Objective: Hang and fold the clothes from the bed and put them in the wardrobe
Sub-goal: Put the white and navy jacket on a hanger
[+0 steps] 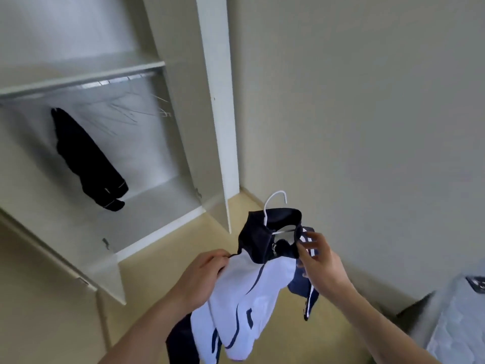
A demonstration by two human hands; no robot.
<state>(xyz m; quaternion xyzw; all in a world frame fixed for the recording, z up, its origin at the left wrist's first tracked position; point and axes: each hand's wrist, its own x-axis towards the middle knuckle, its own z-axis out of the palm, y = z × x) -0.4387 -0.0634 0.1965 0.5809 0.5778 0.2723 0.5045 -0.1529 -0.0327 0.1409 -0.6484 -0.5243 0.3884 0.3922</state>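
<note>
A white and navy jacket [244, 300] hangs on a white hanger [275, 199] in front of me, its dark collar around the hanger neck. My left hand [202, 277] grips the jacket's left shoulder. My right hand [315, 256] pinches the right side of the collar. The open white wardrobe [157, 206] stands to the left, with a rail [115, 81] under its shelf. A dark garment [86, 158] hangs from that rail.
Several bare hangers [147, 109] hang on the rail to the right of the dark garment. The wardrobe's open door [217, 101] juts out between the wardrobe and the wall. A mattress corner [456, 324] shows at the lower right.
</note>
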